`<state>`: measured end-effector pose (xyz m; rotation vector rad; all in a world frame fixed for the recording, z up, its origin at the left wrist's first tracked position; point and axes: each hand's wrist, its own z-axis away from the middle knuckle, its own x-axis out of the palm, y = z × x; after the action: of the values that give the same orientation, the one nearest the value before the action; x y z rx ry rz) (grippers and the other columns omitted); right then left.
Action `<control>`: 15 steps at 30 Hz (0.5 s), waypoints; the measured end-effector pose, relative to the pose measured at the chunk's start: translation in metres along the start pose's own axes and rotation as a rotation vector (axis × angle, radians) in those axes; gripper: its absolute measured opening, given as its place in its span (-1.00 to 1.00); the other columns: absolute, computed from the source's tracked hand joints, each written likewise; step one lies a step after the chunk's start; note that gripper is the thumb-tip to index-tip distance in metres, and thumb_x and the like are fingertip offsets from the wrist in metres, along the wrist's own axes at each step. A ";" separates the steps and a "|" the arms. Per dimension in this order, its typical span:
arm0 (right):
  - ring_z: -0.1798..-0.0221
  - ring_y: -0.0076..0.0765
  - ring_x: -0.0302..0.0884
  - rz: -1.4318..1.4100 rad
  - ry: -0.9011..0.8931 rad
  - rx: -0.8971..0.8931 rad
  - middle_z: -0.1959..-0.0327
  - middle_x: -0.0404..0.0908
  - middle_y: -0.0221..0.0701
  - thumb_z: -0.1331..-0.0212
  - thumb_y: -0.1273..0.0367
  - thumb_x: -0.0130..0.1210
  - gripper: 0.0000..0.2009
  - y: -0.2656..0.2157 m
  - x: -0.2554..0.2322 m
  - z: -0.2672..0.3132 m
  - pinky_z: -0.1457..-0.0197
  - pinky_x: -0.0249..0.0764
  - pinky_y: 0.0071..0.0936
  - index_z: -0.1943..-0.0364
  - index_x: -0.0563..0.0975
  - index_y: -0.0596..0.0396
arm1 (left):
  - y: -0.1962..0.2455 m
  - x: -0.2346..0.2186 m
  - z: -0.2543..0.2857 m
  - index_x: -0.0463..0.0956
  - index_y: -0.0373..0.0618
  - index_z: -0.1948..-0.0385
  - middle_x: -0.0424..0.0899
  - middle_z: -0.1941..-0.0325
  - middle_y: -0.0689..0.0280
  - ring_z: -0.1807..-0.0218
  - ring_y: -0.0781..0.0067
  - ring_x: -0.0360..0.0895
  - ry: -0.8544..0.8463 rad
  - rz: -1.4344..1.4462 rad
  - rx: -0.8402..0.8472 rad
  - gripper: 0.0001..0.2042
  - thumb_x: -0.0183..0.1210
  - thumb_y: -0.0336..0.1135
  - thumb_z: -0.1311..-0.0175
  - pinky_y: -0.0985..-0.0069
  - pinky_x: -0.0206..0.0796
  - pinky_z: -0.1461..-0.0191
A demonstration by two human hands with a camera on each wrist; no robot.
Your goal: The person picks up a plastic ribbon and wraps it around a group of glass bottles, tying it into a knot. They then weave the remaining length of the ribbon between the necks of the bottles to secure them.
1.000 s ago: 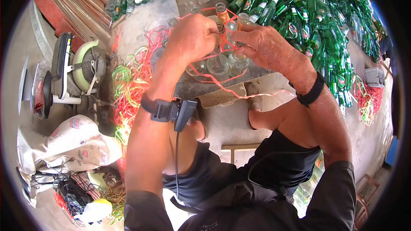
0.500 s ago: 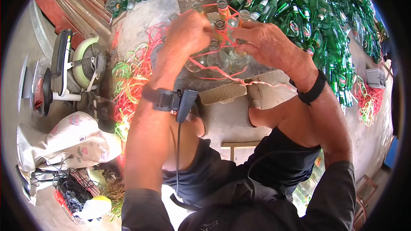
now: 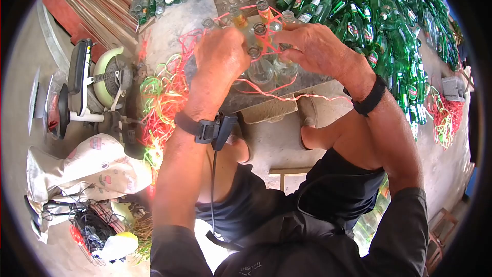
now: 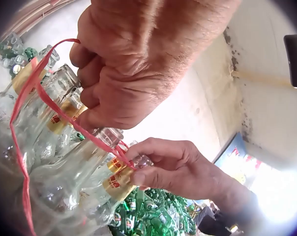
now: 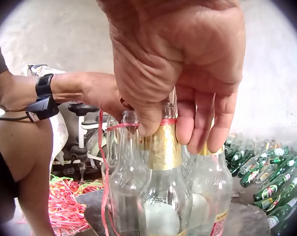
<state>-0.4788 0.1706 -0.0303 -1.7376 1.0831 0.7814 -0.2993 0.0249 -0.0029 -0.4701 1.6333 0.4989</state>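
Several clear glass bottles (image 3: 261, 72) stand upright in a tight cluster in front of the person, with red plastic strap (image 4: 26, 191) wound about their necks. At the cluster's left side the left hand (image 3: 220, 54) has its fingers curled in and grips the strap, which runs out from it in the left wrist view. On the right, the right hand (image 3: 318, 46) holds a gold-foiled bottle (image 5: 163, 152) by the neck, its thumb on one side and fingers on the other, right at the strap. A loose strap end trails toward the right knee.
Green bottles (image 3: 379, 25) lie heaped at the back and right. A tangle of red and green strap (image 3: 164, 107) covers the floor at left, near a wheeled machine (image 3: 105, 79) and a pale cloth cover (image 3: 97, 169). Wooden strips (image 3: 92, 10) lie at the back left.
The left hand has come down and slightly left, toward the body, uncovering more bottle tops. The right hand stays at the bottle necks on the right.
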 end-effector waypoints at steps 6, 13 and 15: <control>0.19 0.10 0.62 0.011 -0.074 0.068 0.26 0.63 -0.22 -0.10 0.35 0.21 -0.76 0.001 -0.002 0.000 0.16 0.54 -0.04 0.13 0.59 0.01 | 0.008 0.004 0.016 0.72 -0.04 0.46 0.72 0.39 0.03 0.25 -0.12 0.69 0.072 -0.068 0.002 -0.89 0.19 -0.37 -0.05 0.02 0.51 0.15; 0.15 0.10 0.61 -0.034 -0.101 0.075 0.20 0.60 -0.22 -0.07 0.34 0.27 -0.69 -0.001 -0.003 0.000 0.12 0.54 -0.07 0.07 0.57 0.05 | 0.013 0.002 0.038 0.70 -0.05 0.44 0.70 0.47 0.04 0.33 -0.13 0.68 0.119 -0.066 -0.039 -0.88 0.17 -0.34 -0.13 -0.01 0.49 0.22; 0.15 0.10 0.61 -0.033 -0.092 0.067 0.20 0.60 -0.22 -0.07 0.34 0.27 -0.69 0.002 -0.002 -0.001 0.12 0.54 -0.07 0.07 0.57 0.05 | 0.011 0.008 0.044 0.71 -0.04 0.41 0.69 0.47 0.02 0.34 -0.14 0.68 0.157 0.002 -0.038 -0.87 0.17 -0.34 -0.16 0.00 0.48 0.23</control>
<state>-0.4808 0.1701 -0.0293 -1.6440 1.0054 0.7879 -0.2703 0.0592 -0.0146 -0.5473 1.7777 0.5059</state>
